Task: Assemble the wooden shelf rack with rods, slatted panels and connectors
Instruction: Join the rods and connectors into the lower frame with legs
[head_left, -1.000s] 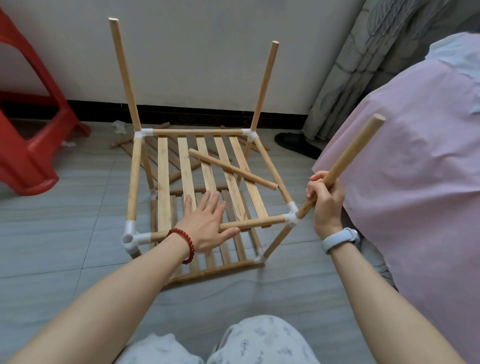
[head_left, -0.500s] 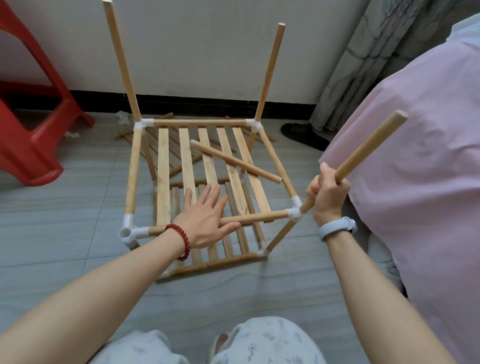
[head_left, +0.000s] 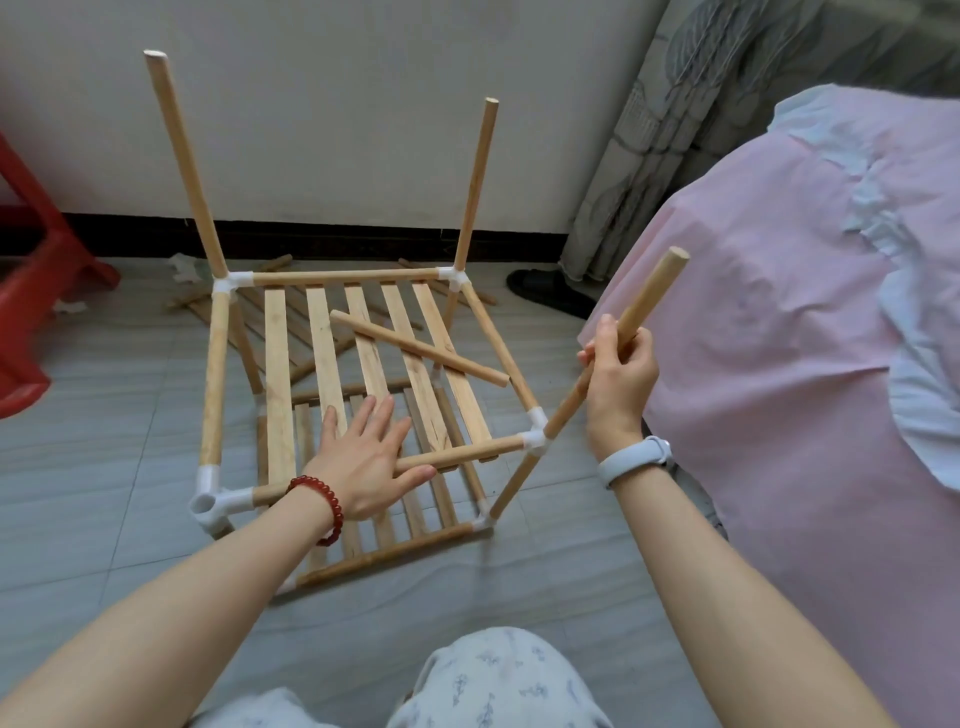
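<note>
Right grip (head_left: 618, 376) clamps rod (head_left: 649, 296); left grip (head_left: 366, 462) flat, fingers apart, on panel (head_left: 332, 364)

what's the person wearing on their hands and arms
Both forearms are bare, no sleeves showing. The left hand has a red beaded bracelet at the wrist. The right hand has a pale grey-white smart band at the wrist. No gloves and no rings visible.

Red bead bracelet (head_left: 318, 506), white wristband (head_left: 635, 460), floral-print trousers (head_left: 488, 680).

Wooden slatted shelf rack (head_left: 332, 364) stands on grey tiled floor (head_left: 93, 405); loose wooden rod (head_left: 418, 355) lies on its slats; pink-covered bed (head_left: 779, 338) right, red plastic stool (head_left: 31, 291) left.
</note>
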